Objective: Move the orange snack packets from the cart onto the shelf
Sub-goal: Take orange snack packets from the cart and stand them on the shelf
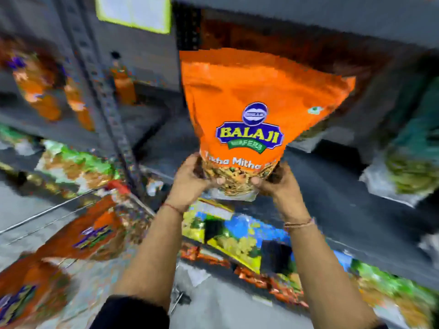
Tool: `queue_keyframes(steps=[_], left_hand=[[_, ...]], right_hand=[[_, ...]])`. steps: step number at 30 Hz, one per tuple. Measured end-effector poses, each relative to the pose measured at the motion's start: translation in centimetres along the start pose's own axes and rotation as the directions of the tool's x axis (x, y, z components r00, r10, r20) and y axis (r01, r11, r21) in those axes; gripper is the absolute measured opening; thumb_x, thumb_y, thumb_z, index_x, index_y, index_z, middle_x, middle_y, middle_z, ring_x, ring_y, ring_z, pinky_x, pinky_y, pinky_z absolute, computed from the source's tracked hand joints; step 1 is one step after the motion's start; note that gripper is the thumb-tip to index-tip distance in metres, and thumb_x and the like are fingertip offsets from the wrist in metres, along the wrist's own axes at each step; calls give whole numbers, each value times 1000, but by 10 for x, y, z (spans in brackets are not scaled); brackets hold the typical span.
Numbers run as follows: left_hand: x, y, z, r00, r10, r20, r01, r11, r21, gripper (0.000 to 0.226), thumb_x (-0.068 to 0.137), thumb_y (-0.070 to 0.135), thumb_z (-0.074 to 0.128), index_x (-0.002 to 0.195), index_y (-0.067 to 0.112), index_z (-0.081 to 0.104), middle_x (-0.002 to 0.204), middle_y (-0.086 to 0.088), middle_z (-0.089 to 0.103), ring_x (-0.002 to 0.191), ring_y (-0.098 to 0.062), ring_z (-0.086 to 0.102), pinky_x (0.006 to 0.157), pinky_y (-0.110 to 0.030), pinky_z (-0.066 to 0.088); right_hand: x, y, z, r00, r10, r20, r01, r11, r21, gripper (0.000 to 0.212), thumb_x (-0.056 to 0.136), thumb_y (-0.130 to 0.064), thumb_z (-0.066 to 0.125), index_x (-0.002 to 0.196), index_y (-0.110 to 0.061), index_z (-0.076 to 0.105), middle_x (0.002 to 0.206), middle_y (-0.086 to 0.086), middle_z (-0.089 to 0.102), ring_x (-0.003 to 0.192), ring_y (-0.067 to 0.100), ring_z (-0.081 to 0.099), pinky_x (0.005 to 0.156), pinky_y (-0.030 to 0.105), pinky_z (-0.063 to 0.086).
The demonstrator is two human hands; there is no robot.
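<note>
A large orange snack packet (256, 96) is held upright in front of the grey shelf (332, 186). My left hand (190, 181) grips its lower left corner and my right hand (282, 186) grips its lower right corner. More orange packets (95, 231) lie blurred in the wire cart (47, 210) at the lower left. Dark orange packets (273, 36) stand in shadow on the shelf behind the held one.
A perforated grey upright post (104, 96) divides the shelving. Orange packets (40, 91) sit on the left shelves, green packets (413, 157) on the right. Yellow and blue packets (237, 236) fill the shelf below my arms. The whole view is motion-blurred.
</note>
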State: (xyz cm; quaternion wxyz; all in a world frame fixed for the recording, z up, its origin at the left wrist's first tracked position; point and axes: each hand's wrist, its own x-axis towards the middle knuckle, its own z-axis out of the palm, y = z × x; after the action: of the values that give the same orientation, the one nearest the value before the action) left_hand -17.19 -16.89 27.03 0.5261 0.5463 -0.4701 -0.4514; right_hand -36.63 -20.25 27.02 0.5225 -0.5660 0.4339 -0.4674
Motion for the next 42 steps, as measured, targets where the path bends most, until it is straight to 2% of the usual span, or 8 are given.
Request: queue_keyframes(steps=[11, 16, 19, 24, 27, 31, 36, 42], left_hand=[[145, -15, 193, 972, -85, 217, 72, 995, 65, 84, 53, 18, 79, 128, 12, 40, 130, -12, 53, 117, -26, 52, 100, -53, 44], [169, -38, 206, 975, -138, 172, 123, 988, 90, 91, 53, 33, 82, 131, 20, 37, 138, -11, 49, 122, -29, 50, 102, -54, 42], [154, -30, 208, 987, -47, 153, 28, 992, 124, 88, 66, 23, 78, 138, 10, 30, 142, -15, 44, 128, -28, 44, 108, -47, 37], [53, -48, 138, 976, 82, -203, -66, 994, 84, 49, 78, 10, 69, 124, 10, 51, 103, -17, 64, 72, 12, 58, 74, -10, 48], [-20, -77, 56, 871, 256, -420, -111, 934, 339, 24, 78, 32, 64, 98, 19, 60, 88, -10, 64, 79, -6, 56, 77, -29, 47], [-82, -121, -58, 727, 290, -622, 163, 808, 567, 47, 75, 44, 54, 97, 4, 61, 98, -23, 62, 97, -34, 52, 89, -38, 37], [-148, -167, -158, 514, -208, -832, 528, 841, 116, 68, 67, 49, 60, 113, -1, 56, 113, -27, 59, 107, -39, 53, 93, -45, 42], [-161, -222, -216, 427, -552, -716, 566, 781, -265, 78, 65, 27, 80, 128, -2, 44, 133, -24, 50, 121, -36, 48, 101, -43, 39]], right_hand=[[75, 30, -172, 951, 57, -303, -57, 998, 10, 39, 67, -8, 71, 99, -13, 49, 98, 8, 61, 78, 9, 65, 53, 20, 55], [97, 42, -178, 942, 105, -318, -79, 992, 95, 47, 81, 2, 59, 123, -5, 40, 115, 11, 54, 102, 26, 55, 73, 36, 58], [85, 52, -165, 902, 134, -411, -97, 989, 109, 61, 74, -12, 70, 125, -17, 37, 134, 13, 47, 120, 25, 48, 102, 50, 42], [21, 63, -91, 875, 24, -484, -43, 999, -28, 83, 70, -12, 75, 134, -3, 23, 141, 15, 32, 125, 17, 35, 99, 13, 38], [-23, 74, -6, 937, -155, -312, 38, 935, -351, 91, 63, -46, 70, 134, -4, 30, 145, 19, 28, 136, 24, 26, 114, 36, 23], [-60, 84, 120, 947, -283, 150, 320, 840, -438, 78, 73, -62, 53, 131, -15, 31, 147, 8, 20, 138, 14, 16, 115, 21, 14], [-62, 119, 238, 805, -159, 572, 442, 803, -400, 87, 67, -51, 66, 134, -13, 27, 148, 7, 20, 137, 8, 15, 114, 15, 13], [-31, 194, 306, 694, 360, 624, 98, 811, -577, 111, 53, -25, 86, 139, -3, 20, 146, 19, 28, 135, 30, 30, 111, 35, 27]])
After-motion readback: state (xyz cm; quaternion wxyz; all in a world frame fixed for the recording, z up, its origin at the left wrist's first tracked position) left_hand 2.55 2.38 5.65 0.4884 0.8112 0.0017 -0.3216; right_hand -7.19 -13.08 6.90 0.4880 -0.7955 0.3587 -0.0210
